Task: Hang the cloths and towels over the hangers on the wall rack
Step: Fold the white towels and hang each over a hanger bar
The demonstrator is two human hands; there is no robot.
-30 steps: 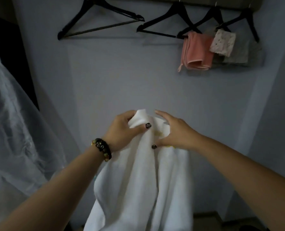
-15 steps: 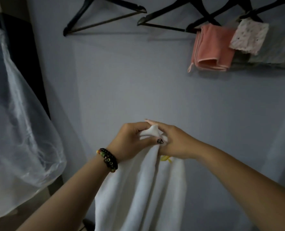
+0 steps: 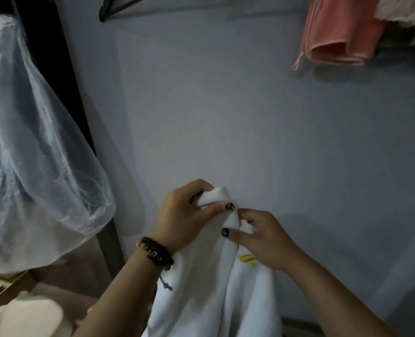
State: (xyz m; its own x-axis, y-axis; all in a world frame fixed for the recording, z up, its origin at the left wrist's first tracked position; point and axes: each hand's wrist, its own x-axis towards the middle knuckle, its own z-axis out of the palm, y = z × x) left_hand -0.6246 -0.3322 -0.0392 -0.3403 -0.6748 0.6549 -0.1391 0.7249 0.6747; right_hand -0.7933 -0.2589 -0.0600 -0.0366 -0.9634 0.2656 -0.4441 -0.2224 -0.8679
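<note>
1. Nearest to me, the white towel (image 3: 208, 295) hangs down in front of the body in long folds, its lower part running out of the bottom of the view. I see a small yellow mark (image 3: 247, 258) stitched on it, just under the right wrist side.
2. My left hand (image 3: 184, 220) has the towel's top corner: thumb and curled fingers are clamped on it, the thumb with its dark-painted nail lying across the front of the cloth. A beaded bracelet (image 3: 156, 253) sits on that wrist.
3. My right hand (image 3: 262, 239) is just beside the left, almost touching it, a little lower. Its thumb and fingers are curled in and pinch a fold of the same towel right below the corner.
4. To the left, near the floor, I make out a cardboard box (image 3: 0, 288) with something pale beside it; what that is I cannot tell.
5. Further off on the left hangs a clear plastic bag (image 3: 31, 142), bulging, in front of a dark frame.
6. Farthest, on the grey wall (image 3: 225, 117), the end of a black hanger (image 3: 111, 8) shows at the top edge, bare as far as I see it.
7. At the top right a pink towel (image 3: 335, 32) is draped and folded, with a pale cloth (image 3: 405, 10) touching it on the right.
</note>
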